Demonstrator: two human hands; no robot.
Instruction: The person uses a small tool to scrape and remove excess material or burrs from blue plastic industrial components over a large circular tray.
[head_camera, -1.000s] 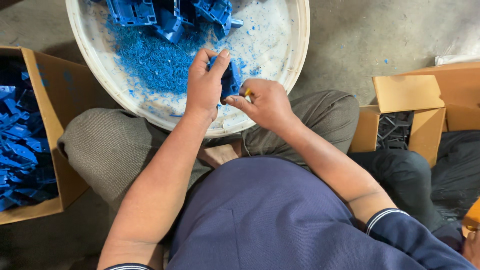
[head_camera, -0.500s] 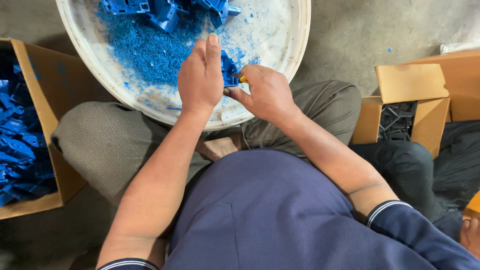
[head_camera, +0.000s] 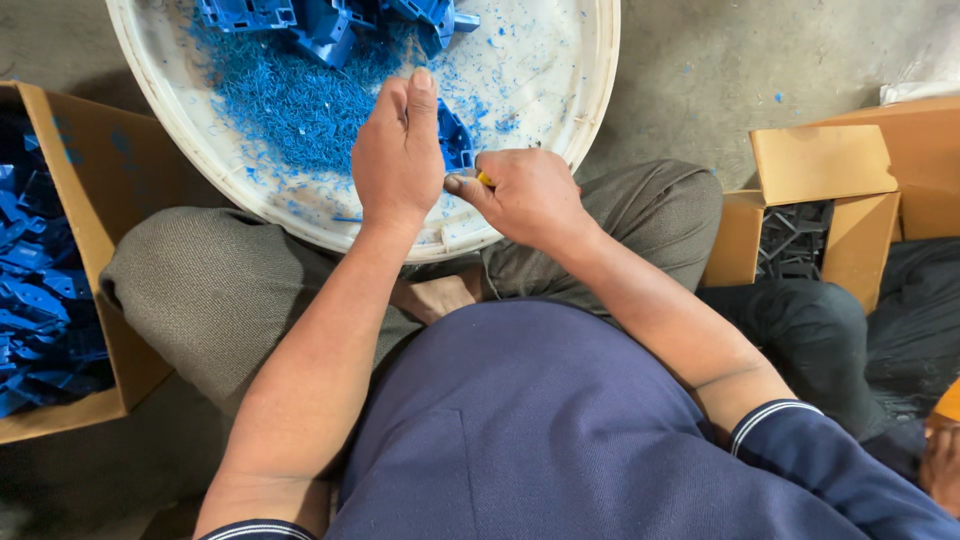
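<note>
Head view, looking straight down at a seated person; both hands meet over the near rim of a round white basin (head_camera: 590, 110) resting across the lap.

Left hand (head_camera: 398, 160): fingers straight and pressed together, closed around a blue plastic part (head_camera: 455, 135). Only the right edge of the part shows past the fingers; its shape mostly hidden.

Right hand (head_camera: 528, 192): curled shut around a small tool with a yellow handle (head_camera: 485, 180). Only a sliver of yellow shows by the thumb, so I can't tell what kind of tool it is. The thumb tip sits just beside the left hand, at the part.

Basin contents: a heap of fine blue shavings (head_camera: 285, 105) on the left half, scattered flecks over the rest, and a pile of blue moulded parts (head_camera: 320, 20) at the far edge, cut off by the frame.

Surroundings on the concrete floor (head_camera: 760, 60):
- Left: open cardboard box (head_camera: 85, 200) holding more blue parts (head_camera: 35, 300).
- Right: smaller open cardboard box (head_camera: 810, 180) with dark grey parts (head_camera: 795, 240) inside, flap standing up. Another cardboard box behind it at the right edge.
- Near right: dark cloth or bag (head_camera: 900, 320), just beside the small box.

Person wears a navy top and grey-olive trousers.
</note>
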